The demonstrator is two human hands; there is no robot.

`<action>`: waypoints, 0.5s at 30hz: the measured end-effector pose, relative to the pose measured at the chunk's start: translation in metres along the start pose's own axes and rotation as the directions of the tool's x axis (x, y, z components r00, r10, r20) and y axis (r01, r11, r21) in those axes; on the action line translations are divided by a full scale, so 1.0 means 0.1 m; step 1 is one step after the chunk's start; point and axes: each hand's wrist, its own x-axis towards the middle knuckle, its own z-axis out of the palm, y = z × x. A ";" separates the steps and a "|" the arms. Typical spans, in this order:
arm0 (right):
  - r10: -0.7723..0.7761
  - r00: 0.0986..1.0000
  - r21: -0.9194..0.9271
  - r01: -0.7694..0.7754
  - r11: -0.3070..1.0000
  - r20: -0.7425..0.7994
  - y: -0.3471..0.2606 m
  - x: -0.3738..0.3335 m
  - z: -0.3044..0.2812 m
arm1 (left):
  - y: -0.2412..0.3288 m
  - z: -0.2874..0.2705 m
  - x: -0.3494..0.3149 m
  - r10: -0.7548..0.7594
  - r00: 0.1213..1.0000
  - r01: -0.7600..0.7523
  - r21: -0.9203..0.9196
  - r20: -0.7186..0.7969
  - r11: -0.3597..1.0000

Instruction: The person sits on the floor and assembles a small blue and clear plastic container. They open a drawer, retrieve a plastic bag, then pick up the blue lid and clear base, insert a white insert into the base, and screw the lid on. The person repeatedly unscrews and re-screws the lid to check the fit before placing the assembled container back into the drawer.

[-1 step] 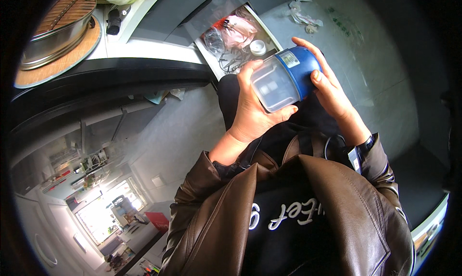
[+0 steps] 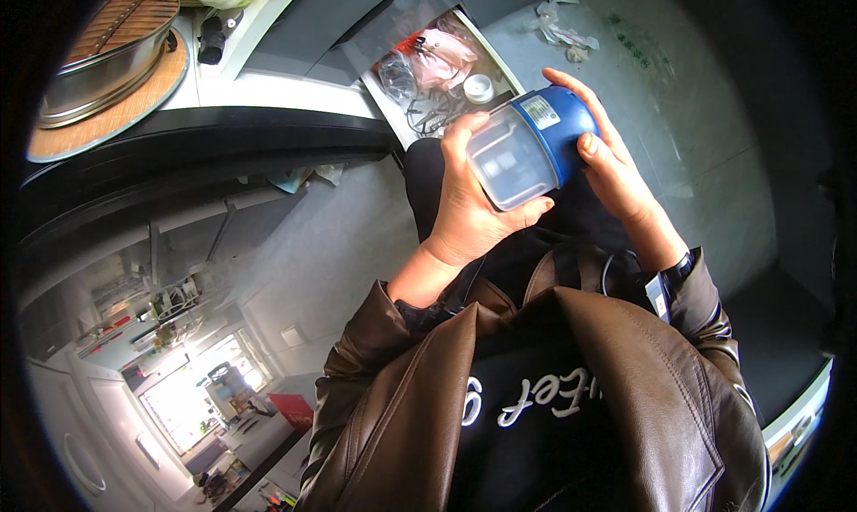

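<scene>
Between my hands, above my lap, is a rounded appliance-like container (image 2: 513,159), lying tilted on its side. One half is a clear plastic cup and the other a blue domed part with a pale label (image 2: 541,112); its exact kind I cannot tell. My left hand (image 2: 470,191) is closed round the clear cup, thumb along the near side. My right hand (image 2: 610,159) grips the blue dome, fingers curving over its far end and thumb on the near side. Inside the cup small pale patches show, perhaps reflections.
Beyond my hands stands an open drawer (image 2: 496,49) with pink and clear plastic bags (image 2: 441,58), a white round tub (image 2: 478,88) and dark cords. Crumpled plastic (image 2: 564,30) lies on the grey floor. A steamer pot (image 2: 107,66) sits on the counter at far left.
The blue and clear container has shifted very slightly to the right. Both hands keep their hold.
</scene>
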 end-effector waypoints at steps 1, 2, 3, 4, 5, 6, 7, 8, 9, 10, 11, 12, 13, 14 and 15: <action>-0.020 1.000 0.015 0.020 1.000 -0.007 0.00 -0.01 0.01 | 0.01 -0.01 -0.01 0.042 0.999 -0.042 0.074 0.000 0.996; -0.044 0.999 0.019 0.044 0.999 -0.015 0.00 -0.02 0.02 | 0.02 -0.02 -0.01 0.084 0.997 -0.083 0.148 0.003 0.986; -0.042 0.999 0.042 0.043 0.998 -0.011 0.00 -0.04 0.03 | 0.04 -0.02 -0.03 0.094 0.996 -0.094 0.165 0.009 0.982; -0.043 0.999 0.053 0.044 0.998 -0.010 -0.01 -0.05 0.03 | 0.05 -0.02 -0.04 0.115 0.993 -0.114 0.192 0.004 0.975; -0.043 0.999 0.064 0.044 0.997 -0.009 -0.02 -0.05 0.04 | 0.07 -0.02 -0.04 0.136 0.991 -0.133 0.218 0.001 0.967; -0.027 1.000 0.085 0.027 0.996 -0.012 -0.03 -0.06 0.05 | 0.09 -0.02 -0.04 0.158 0.988 -0.152 0.244 -0.002 0.958; -0.010 1.000 0.105 0.011 0.994 -0.014 -0.03 -0.07 0.06 | 0.11 -0.02 -0.04 0.170 0.985 -0.162 0.271 -0.007 0.949; 0.007 1.000 0.126 -0.004 0.992 -0.017 -0.03 -0.07 0.07 | 0.13 -0.02 -0.03 0.183 0.983 -0.172 0.297 -0.011 0.939; 0.033 0.999 0.161 -0.030 0.987 -0.014 -0.03 -0.08 0.08 | 0.15 -0.02 -0.03 0.196 0.980 -0.181 0.323 -0.014 0.929; 0.059 0.998 0.195 -0.056 0.979 -0.011 -0.03 -0.08 0.09 | 0.17 -0.01 -0.02 0.185 0.982 -0.168 0.303 -0.030 0.938; 0.088 0.996 0.224 -0.084 0.971 -0.005 -0.03 -0.08 0.09 | 0.19 0.00 -0.01 0.174 0.984 -0.154 0.282 -0.046 0.947; 0.098 0.995 0.239 -0.094 0.966 -0.006 -0.02 -0.09 0.10 | 0.20 0.00 -0.01 0.158 0.985 -0.137 0.259 -0.063 0.956; 0.111 0.994 0.250 -0.106 0.962 -0.005 -0.02 -0.10 0.10 | 0.21 0.00 -0.01 0.146 0.987 -0.126 0.238 -0.069 0.963; 0.134 0.991 0.252 -0.127 0.959 -0.011 -0.01 -0.11 0.10 | 0.21 0.01 0.00 0.130 0.989 -0.111 0.215 -0.075 0.970; 0.124 0.992 0.253 -0.117 0.960 -0.010 0.00 -0.12 0.10 | 0.21 0.01 0.00 0.115 0.990 -0.098 0.188 -0.080 0.977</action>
